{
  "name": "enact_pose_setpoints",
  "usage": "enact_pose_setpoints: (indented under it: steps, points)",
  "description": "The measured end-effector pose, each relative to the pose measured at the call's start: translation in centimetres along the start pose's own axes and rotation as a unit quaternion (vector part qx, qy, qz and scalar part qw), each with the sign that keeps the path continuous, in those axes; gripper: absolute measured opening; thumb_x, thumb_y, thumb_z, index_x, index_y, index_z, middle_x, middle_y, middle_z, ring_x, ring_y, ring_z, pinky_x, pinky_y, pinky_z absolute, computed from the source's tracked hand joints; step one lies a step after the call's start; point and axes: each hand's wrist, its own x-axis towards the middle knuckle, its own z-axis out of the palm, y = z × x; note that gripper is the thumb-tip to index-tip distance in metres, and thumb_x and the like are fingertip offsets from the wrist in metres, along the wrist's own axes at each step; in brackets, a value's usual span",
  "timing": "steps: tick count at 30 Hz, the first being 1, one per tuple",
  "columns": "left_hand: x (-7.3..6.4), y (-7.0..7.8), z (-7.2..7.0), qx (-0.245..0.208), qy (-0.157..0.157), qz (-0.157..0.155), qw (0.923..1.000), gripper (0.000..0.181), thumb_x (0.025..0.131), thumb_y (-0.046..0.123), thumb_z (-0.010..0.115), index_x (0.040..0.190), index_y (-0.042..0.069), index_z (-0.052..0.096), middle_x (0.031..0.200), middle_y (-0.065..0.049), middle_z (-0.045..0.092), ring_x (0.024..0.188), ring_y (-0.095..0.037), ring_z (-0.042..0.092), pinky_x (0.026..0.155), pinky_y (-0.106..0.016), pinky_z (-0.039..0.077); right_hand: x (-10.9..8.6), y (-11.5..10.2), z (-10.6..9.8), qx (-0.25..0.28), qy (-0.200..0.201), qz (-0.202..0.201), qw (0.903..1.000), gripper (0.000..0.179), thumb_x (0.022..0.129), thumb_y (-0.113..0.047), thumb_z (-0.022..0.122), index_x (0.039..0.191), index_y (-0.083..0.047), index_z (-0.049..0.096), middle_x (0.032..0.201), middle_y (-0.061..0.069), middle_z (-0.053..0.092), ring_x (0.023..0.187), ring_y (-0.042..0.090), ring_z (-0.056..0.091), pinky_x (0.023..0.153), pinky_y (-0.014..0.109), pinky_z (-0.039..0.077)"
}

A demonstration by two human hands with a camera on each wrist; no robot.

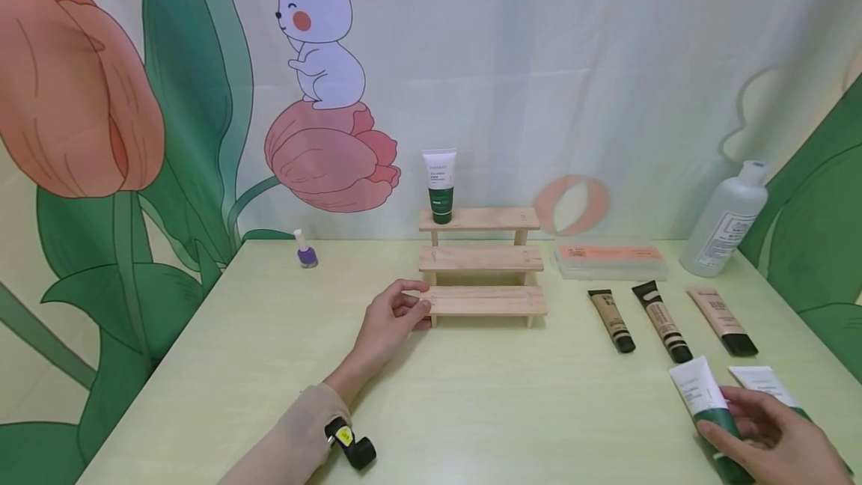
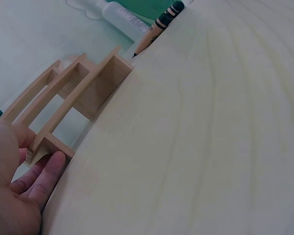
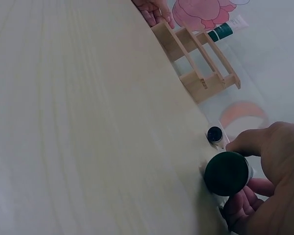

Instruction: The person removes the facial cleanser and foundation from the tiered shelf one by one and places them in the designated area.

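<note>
My left hand (image 1: 392,316) grips the left end of the lowest step of a small three-step wooden display stand (image 1: 485,302). The left wrist view shows the thumb above the step and fingers (image 2: 51,174) under it. On the top step, at its left end, stands a white and green squeeze tube (image 1: 440,187). At the lower right of the head view, my right hand (image 1: 774,432) holds another white and green squeeze tube (image 1: 707,400) between thumb and fingers. A third such tube (image 1: 764,382) is partly hidden behind that hand.
Two brown tubes with black caps (image 1: 611,320) (image 1: 662,320) and a pinkish one (image 1: 723,322) lie on the table right of the stand. Behind them are a flat clear box (image 1: 609,259) and a white bottle (image 1: 725,219). Purple nail polish (image 1: 306,251) stands at the back left.
</note>
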Motion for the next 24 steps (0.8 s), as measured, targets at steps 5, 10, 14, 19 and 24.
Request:
enact_pose_setpoints:
  steps: [5, 10, 14, 19, 24]
  points:
    - [-0.04, 0.10, 0.07, 0.002, 0.002, -0.002, 1.0000, 0.027, 0.109, 0.008, 0.074, 0.135, 0.012, 0.072, 0.109, -0.016, 0.074, 0.096, -0.024, 0.079, 0.088, -0.035, 0.071, 0.19, 0.23, -0.13, 0.001, 0.029, -0.031, 0.9991, 0.084, 0.095, -0.030, 0.091, 0.150, 0.017, 0.049, 0.129, 0.039, 0.065, 0.102, 0.039, 0.072, 0.067, 0.020, 0.060]
    - [-0.03, 0.09, 0.02, 0.001, 0.001, -0.001, 1.0000, 0.027, 0.108, 0.008, 0.074, 0.135, 0.012, 0.072, 0.108, -0.016, 0.074, 0.095, -0.024, 0.079, 0.087, -0.035, 0.072, 0.19, 0.33, -0.35, -0.008, 0.045, -0.052, 0.9976, 0.077, 0.096, -0.028, 0.090, 0.148, 0.014, 0.053, 0.142, 0.040, 0.061, 0.105, 0.042, 0.073, 0.063, 0.015, 0.057]
    - [0.02, 0.02, 0.00, -0.001, 0.002, 0.001, 1.0000, 0.027, 0.108, 0.008, 0.075, 0.135, 0.012, 0.072, 0.108, -0.016, 0.074, 0.094, -0.024, 0.079, 0.087, -0.035, 0.072, 0.02, 0.25, -0.54, -0.021, 0.075, -0.081, 0.9937, 0.069, 0.096, -0.023, 0.089, 0.145, 0.012, 0.056, 0.140, 0.039, 0.062, 0.103, 0.044, 0.074, 0.061, 0.015, 0.053]
    - [0.00, 0.00, 0.02, 0.000, 0.000, 0.000, 1.0000, 0.027, 0.108, 0.009, 0.074, 0.135, 0.012, 0.072, 0.108, -0.016, 0.074, 0.095, -0.024, 0.080, 0.087, -0.034, 0.072, -0.20, 0.21, -0.69, -0.024, 0.071, -0.083, 0.9938, 0.066, 0.097, -0.022, 0.087, 0.144, 0.013, 0.056, 0.138, 0.039, 0.062, 0.103, 0.045, 0.074, 0.060, 0.017, 0.049]
    - [-0.06, 0.06, 0.02, 0.003, 0.001, -0.002, 1.0000, 0.027, 0.108, 0.009, 0.074, 0.135, 0.012, 0.072, 0.109, -0.016, 0.074, 0.095, -0.024, 0.080, 0.087, -0.035, 0.072, -0.46, 0.04, -0.61, -0.014, 0.100, -0.098, 0.9900, 0.064, 0.097, -0.025, 0.089, 0.143, 0.008, 0.058, 0.139, 0.035, 0.064, 0.094, 0.013, 0.070, 0.060, 0.016, 0.049]
